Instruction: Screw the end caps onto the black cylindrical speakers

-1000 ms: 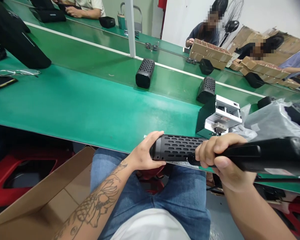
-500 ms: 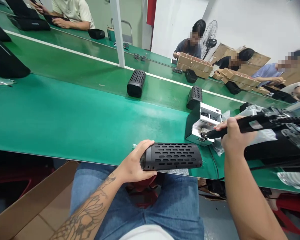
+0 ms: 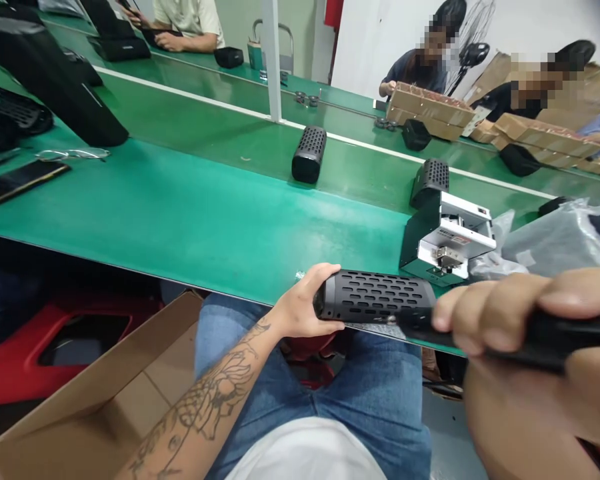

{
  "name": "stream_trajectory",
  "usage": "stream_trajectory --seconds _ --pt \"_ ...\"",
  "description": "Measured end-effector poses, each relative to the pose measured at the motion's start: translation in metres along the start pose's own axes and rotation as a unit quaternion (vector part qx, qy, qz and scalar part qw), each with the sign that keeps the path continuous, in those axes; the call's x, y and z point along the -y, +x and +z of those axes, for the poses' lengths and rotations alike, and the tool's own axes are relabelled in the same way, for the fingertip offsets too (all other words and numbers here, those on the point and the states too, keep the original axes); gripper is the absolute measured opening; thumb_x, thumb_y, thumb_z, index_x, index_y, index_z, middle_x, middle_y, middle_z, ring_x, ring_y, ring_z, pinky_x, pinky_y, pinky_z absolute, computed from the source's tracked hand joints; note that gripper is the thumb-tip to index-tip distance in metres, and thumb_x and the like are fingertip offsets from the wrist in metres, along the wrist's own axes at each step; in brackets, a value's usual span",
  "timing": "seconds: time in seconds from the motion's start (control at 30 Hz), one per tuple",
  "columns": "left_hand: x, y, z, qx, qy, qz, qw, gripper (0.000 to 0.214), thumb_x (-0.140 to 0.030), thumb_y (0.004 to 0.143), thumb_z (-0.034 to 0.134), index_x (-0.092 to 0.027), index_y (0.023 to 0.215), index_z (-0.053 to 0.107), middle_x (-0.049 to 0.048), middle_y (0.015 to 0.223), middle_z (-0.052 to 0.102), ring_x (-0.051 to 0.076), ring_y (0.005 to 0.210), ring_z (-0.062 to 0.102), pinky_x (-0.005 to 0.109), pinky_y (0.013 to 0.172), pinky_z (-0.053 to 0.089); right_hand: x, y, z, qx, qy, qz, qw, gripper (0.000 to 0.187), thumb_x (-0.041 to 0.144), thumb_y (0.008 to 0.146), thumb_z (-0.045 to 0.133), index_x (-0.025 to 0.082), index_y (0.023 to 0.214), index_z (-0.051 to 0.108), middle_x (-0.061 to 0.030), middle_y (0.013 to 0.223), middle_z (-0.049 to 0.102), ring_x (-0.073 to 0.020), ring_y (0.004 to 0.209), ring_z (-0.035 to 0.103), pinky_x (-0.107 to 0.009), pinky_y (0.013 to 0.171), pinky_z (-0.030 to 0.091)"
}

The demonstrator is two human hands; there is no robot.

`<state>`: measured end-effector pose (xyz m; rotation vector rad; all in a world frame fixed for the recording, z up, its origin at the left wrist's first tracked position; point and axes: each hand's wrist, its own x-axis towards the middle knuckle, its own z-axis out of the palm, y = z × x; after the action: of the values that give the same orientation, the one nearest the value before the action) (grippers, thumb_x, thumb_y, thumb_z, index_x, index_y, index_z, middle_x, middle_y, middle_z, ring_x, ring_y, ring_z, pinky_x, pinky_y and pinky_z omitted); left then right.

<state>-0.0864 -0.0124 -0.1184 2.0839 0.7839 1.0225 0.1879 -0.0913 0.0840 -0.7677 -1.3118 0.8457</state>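
My left hand grips the left end of a black perforated speaker shell that lies sideways at the near edge of the green bench. Close to the camera, my right hand is wrapped round a black electric screwdriver. Its tip points left at the shell's right end. A white and black screw dispenser stands just behind the shell.
Two more black shells lie on the conveyor strip behind. Glasses and a phone rest at the left. A grey plastic bag is at the right. An open cardboard box sits by my knees. Other people work at the far side.
My right hand has drawn the screwdriver back from the screw dispenser and brought it down to the shell's right end. The left hand has kept its hold on the shell.
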Motion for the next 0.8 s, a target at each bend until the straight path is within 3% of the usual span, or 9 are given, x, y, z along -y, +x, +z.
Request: stream_trajectory --seconds 0.1,0.2,0.37,0.8 --pt "0.001 -0.001 0.002 -0.007 -0.005 0.005 1.0 0.12 -0.045 0.081 0.105 -0.03 0.18 0.039 0.0195 0.175 0.055 0.044 0.165 0.059 0.062 0.14 0.053 -0.017 -0.001 0.044 0.066 0.08 -0.01 0.995 0.02 0.043 0.103 0.094 0.029 0.113 0.083 0.0021 0.069 0.07 -0.0189 0.051 0.065 -0.042 0.06 0.066" --pt "0.001 -0.001 0.004 -0.01 -0.018 -0.003 1.0 0.121 -0.047 0.08 0.106 -0.03 0.18 0.04 0.0189 0.175 0.056 0.044 0.165 0.059 0.062 0.139 0.053 -0.033 0.006 0.063 0.095 0.101 -0.001 0.99 0.021 0.039 0.1 0.098 0.027 0.11 0.084 0.0008 0.07 0.073 -0.0196 0.054 0.069 -0.041 0.063 0.069" --pt "-0.002 0.0 0.004 -0.011 -0.037 -0.009 0.999 0.121 -0.052 0.081 0.106 -0.029 0.181 0.041 0.0186 0.175 0.056 0.044 0.164 0.06 0.061 0.139 0.054 -0.043 0.016 0.069 0.094 0.074 -0.005 0.993 0.022 0.043 0.099 0.098 0.029 0.108 0.084 0.0013 0.067 0.072 -0.0194 0.05 0.067 -0.04 0.06 0.069" --pt "-0.003 0.002 0.004 -0.005 -0.037 -0.011 0.999 0.123 -0.055 0.079 0.107 -0.03 0.181 0.042 0.0181 0.171 0.061 0.043 0.156 0.066 0.059 0.135 0.057 -0.055 0.016 0.077 0.138 0.066 0.009 0.988 0.017 0.03 0.1 0.095 0.027 0.1 0.078 0.0019 0.07 0.072 -0.018 0.051 0.068 -0.037 0.057 0.066"
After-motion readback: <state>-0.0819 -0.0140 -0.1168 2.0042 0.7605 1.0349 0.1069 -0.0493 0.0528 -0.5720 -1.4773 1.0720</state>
